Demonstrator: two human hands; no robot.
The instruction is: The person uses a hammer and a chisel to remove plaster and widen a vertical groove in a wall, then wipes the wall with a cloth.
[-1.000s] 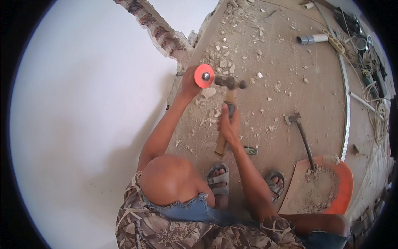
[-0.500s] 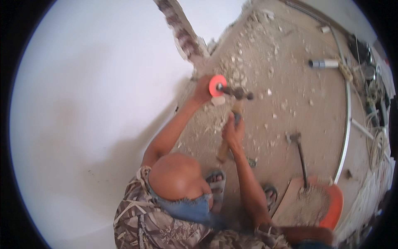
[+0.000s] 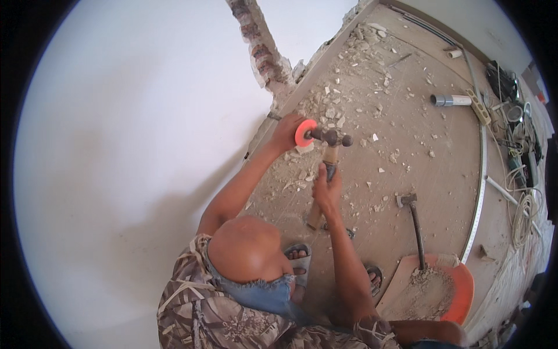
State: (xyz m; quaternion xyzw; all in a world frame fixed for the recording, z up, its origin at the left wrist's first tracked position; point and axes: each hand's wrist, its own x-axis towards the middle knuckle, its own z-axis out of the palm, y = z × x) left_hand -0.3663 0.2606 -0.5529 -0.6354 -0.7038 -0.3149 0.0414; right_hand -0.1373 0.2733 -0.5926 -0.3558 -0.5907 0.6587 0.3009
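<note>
My left hand [image 3: 286, 132] is wrapped round a chisel with a round orange hand guard [image 3: 305, 133]. The chisel's tip [image 3: 273, 116] points at the base of the white wall, where plaster is broken away. In my right hand [image 3: 328, 189] is the wooden handle of a ball-peen hammer [image 3: 331, 138]. The hammer's head is at the struck end of the chisel, just past the guard; whether they touch I cannot tell. Chips of plaster lie under and around both hands.
Rubble [image 3: 331, 110] is strewn along the wall. A channel [image 3: 261, 55] exposing brick runs up it. At right lie a second hammer [image 3: 417, 224], an orange-edged dustpan [image 3: 463, 291] holding debris, a long metal straightedge [image 3: 479, 192], a grey-ended pipe [image 3: 450, 100], and coiled cable [image 3: 525, 218].
The view has shifted slightly and is sharper. My left hand keeps hold of the chisel, and the hammer head remains close to its end, at a slightly different angle.
</note>
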